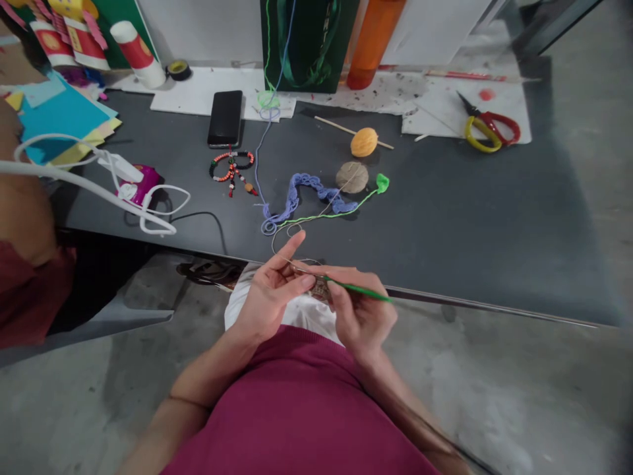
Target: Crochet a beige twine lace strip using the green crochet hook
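Note:
Just past the table's front edge, my left hand (271,293) pinches a small brown crochet piece (320,287) between thumb and fingers. Its index finger points up, with thin brown yarn running over it. My right hand (363,310) grips a green-handled crochet hook (363,290), whose metal tip reaches the piece near the left fingers. The yarn leads up to a brown ball (352,177) on the table. A wavy blue-purple crochet strip (298,188) and a green crochet leaf (382,183) on a green cord lie just beyond my hands.
On the dark table (445,231) are a yellow yarn ball (364,142) on a stick, scissors (489,128), a phone (225,119) and a beaded bracelet (231,168). A green bag (311,46) and an orange bottle (373,43) stand behind. White cables (93,181) cross the left, beside another person's arm (22,185).

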Demonstrator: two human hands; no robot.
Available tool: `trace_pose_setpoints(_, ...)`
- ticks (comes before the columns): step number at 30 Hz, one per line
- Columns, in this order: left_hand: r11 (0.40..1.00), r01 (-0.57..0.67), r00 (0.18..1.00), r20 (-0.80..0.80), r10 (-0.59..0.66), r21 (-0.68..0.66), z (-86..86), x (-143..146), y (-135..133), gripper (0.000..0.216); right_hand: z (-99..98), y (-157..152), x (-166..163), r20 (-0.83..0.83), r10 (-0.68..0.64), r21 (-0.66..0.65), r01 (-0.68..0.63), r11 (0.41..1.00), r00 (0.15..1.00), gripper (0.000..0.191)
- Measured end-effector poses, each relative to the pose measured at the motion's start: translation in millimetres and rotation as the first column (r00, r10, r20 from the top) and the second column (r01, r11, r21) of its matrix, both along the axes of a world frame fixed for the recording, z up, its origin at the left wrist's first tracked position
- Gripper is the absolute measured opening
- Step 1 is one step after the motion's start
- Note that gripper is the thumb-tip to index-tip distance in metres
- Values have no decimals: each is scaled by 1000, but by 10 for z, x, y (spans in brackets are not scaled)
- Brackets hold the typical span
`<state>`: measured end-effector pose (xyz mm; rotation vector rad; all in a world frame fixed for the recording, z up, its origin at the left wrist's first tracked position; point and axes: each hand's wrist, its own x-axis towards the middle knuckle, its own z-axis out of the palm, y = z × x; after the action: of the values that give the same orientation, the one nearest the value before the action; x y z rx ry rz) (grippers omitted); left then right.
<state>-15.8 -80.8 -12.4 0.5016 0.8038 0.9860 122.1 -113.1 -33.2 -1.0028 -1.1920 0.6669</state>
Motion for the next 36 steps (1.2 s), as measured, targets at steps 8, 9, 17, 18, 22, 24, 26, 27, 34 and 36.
trace_pose_setpoints(8,995,61,997,43,-58,-77,45,11,-8,70,-48,-40,-51,-44,-118,-40,116,992,992,14)
trace_pose_setpoints(9,994,64,997,43,-61,-84,48,5,-6,71,-37,-49,-61,-75,-138,-88,131,987,988,10)
trace_pose_setpoints(17,993,69,997,32,-66,-93,17,-26,7,65,-3,-100,2,-170,-131,-204,95,974,977,5)
trace_pose_setpoints(18,992,75,996,44,-71,-99,12,-28,11,62,-3,-92,18,-203,-117,-222,71,973,972,6)
trace_pose_setpoints(22,987,118,990,96,-107,-109,5,-29,17,58,-2,-19,60,-330,-59,-300,-46,953,942,17)
trace_pose_setpoints(24,988,118,990,94,-109,-104,17,-25,11,59,-5,16,41,-399,-12,-326,-129,936,917,20)
trace_pose_setpoints(26,989,107,992,70,-101,-98,39,-17,0,62,-15,33,-5,-450,16,-315,-175,933,893,22)
trace_pose_setpoints(27,990,100,994,58,-95,-97,50,-12,-5,62,-22,35,-31,-465,18,-297,-175,939,885,23)
trace_pose_setpoints(34,999,16,1000,17,-16,-40,48,22,-15,66,-24,-4,-12,-171,-66,-181,34,983,983,5)
trace_pose_setpoints(36,1000,-9,1000,14,9,-29,32,33,-21,68,-18,-1,24,47,-61,-4,61,998,997,12)
